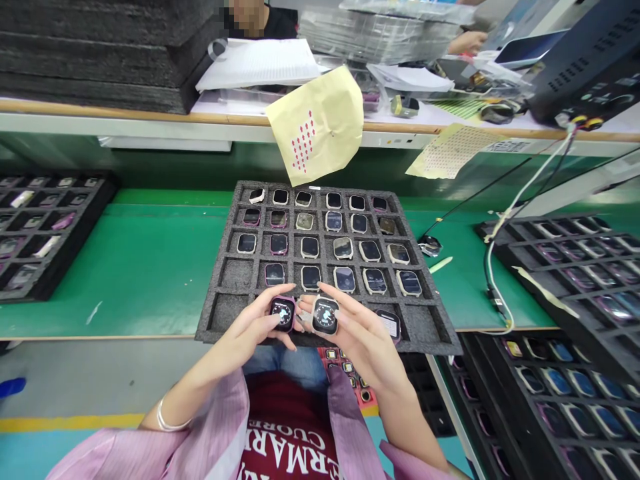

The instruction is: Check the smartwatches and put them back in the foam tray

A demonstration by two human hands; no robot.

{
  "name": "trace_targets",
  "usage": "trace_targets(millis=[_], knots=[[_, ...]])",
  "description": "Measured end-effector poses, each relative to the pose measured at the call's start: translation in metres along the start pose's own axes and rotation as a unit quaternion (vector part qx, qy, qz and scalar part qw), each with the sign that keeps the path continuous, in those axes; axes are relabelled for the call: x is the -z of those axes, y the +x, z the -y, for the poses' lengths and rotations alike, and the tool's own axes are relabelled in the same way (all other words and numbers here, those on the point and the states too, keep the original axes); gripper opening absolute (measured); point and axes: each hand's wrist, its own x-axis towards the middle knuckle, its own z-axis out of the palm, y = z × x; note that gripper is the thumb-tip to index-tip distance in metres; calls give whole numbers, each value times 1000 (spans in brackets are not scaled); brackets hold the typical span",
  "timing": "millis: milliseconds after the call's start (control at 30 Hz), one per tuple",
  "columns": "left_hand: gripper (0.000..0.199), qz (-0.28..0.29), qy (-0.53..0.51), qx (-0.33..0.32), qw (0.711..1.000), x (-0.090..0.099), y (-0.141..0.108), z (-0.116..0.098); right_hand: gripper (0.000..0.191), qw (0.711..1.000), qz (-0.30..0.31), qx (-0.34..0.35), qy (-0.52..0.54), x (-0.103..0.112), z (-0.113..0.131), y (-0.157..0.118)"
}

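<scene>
We see: foam tray (227,313) dark grey, mid-frame. Belt (150,267) green. Watch (283,313) in left hand (250,330): purple case, black face. Watch (325,317) in right hand (360,333): beige case. Sheet (317,123) upper centre yellow w/ red dot pattern. Sleeves (200,440) pink, thin stripes. Shirt (290,427) maroon, white lettering. Floor line (65,422) lower left yellow.

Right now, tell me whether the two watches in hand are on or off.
Both on. The left watch and the right watch show lit dials; those in the tray look dark.
</scene>
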Motion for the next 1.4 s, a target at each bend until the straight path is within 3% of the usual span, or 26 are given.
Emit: trace_targets(millis=[333,667,833,967,1067,1133,1167,1233,1300,1400], knots=[[49,-3,-13,11,1000,2,-3,3,42,996,-7,54,-66,3,-9,-1],[46,6,6,-1,1000,1,-2,4,38,990,2,83,-113,7,-11,-1],[44,0,28,-1,1000,-1,-1,4,37,985,-21,89,-146,4,-13,-1],[45,-2,51,-8,999,-1,-3,1,57,987,19,72,-145,1,-13,-7],[47,-10,63,-5,998,-1,-7,-2,67,979,41,81,-183,10,0,-18],[47,-28,65,-6,997,-1,-9,-5,60,952,17,109,-286,26,20,-29],[47,-40,65,-8,997,-1,-11,-6,56,925,-6,127,-357,38,32,-35],[45,-67,65,-11,996,-1,-13,-8,48,837,-73,168,-516,65,56,-47],[45,-95,68,-12,993,-1,-14,-9,41,757,-138,198,-608,93,73,-56],[46,-126,78,-8,989,-4,-14,-11,40,692,-133,174,-688,125,81,-64]])
